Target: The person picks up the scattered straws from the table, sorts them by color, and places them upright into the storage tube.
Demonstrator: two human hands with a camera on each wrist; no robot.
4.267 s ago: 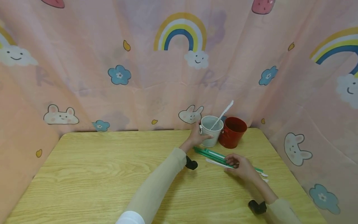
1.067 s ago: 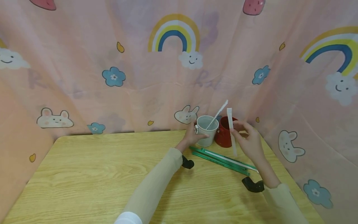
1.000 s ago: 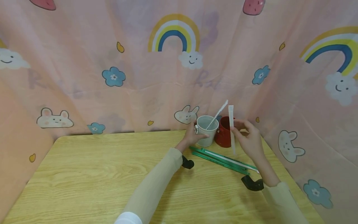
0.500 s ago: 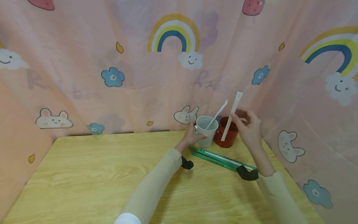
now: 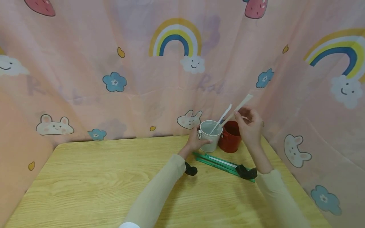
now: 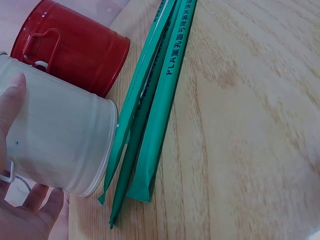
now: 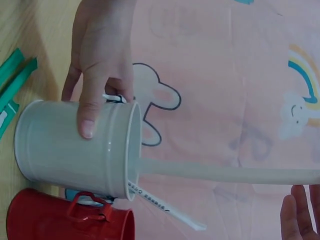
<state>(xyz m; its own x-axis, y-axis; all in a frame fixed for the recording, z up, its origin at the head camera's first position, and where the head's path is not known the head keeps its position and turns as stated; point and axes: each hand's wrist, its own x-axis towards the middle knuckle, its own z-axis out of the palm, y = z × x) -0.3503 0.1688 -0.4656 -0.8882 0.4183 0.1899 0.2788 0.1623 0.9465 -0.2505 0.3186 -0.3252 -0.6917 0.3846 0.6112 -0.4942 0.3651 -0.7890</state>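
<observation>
My left hand (image 5: 195, 141) holds a small white metal bucket (image 5: 214, 140) from its left side, thumb across the front. In the left wrist view, a thumb (image 6: 11, 102) lies along the bucket wall. One white wrapped straw (image 5: 226, 113) leans inside, its printed end above the rim. My right hand (image 5: 251, 128) pinches another white wrapped straw (image 5: 243, 102), slanted down toward the bucket. In the right wrist view, this straw's (image 7: 225, 174) lower end is at the bucket's mouth; how far inside, I cannot tell. Several green wrapped straws (image 6: 160, 110) lie in front, with a white one (image 5: 220, 161) among them.
A red metal bucket (image 5: 229, 142) stands against the white one's right side. The wooden table (image 5: 99, 177) ends at a patterned pink curtain (image 5: 142, 107) behind, with more curtain at both sides. Black wrist-mounted pieces (image 5: 246, 172) hang below each wrist.
My right hand has picked a white straw from the pile, raised it, turned it upright, then slanted it and brought its lower end left to the white bucket. My left hand stays on the bucket.
</observation>
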